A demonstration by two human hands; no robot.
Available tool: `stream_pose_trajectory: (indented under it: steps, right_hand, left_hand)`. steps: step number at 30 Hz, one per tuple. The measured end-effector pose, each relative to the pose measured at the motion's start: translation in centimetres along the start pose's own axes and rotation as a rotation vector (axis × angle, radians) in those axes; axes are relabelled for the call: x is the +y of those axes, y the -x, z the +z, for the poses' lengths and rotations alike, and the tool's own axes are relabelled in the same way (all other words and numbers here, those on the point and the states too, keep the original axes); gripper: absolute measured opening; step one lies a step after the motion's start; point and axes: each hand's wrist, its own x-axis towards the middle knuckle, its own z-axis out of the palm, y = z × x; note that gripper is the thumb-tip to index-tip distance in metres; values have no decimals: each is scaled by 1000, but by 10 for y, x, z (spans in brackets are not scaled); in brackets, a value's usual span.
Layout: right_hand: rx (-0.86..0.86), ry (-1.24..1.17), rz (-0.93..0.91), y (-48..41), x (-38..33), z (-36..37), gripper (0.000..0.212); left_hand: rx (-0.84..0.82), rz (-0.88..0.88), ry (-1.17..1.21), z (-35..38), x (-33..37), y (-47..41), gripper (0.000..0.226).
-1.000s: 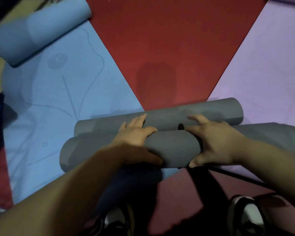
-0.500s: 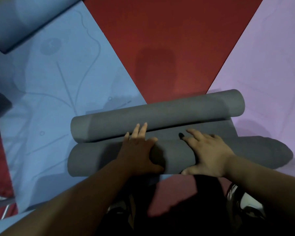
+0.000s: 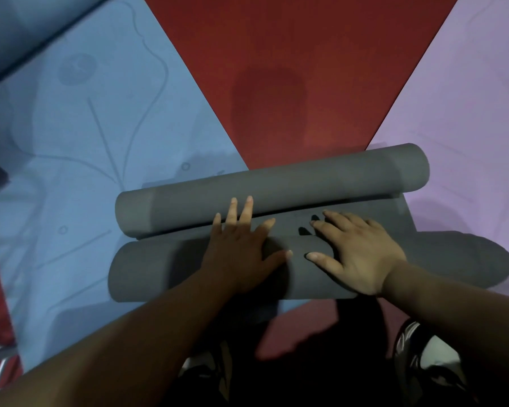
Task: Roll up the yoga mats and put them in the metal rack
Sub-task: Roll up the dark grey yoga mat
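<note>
Lighting was dim and colours muted. A soft shadow lay on the red mat (image 3: 276, 83). Frame edges were slightly blurred.

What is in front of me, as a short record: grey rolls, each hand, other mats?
near grey roll: under both hands
far grey roll: parallel, just beyond; flat grey strip between
left hand: flat on near roll, fingertips reaching far roll
right hand: flat on near roll, fingers spread
underneath: blue mat left, red mat centre, purple mat right
</note>
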Motion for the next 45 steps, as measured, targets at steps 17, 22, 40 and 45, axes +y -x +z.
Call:
stream_pose_trajectory:
  steps: [17,22,40,45]
  right_hand:
    - [75,-106,27,-49,19,-13,86]
    - [92,-122,26,-57,24,-15,85]
    - [125,-43,164,-28,-1,-1,77]
    - [112,-89,173,-51,5,-14,83]
  left_hand:
    - [152,-53,4,-8,-13,-51,85]
    - [169,-47,26,-9,-17,-60,81]
    - [156,-72,71,-21,-20,-75,68]
    - [175,-79,65,-25,-17,-67,76]
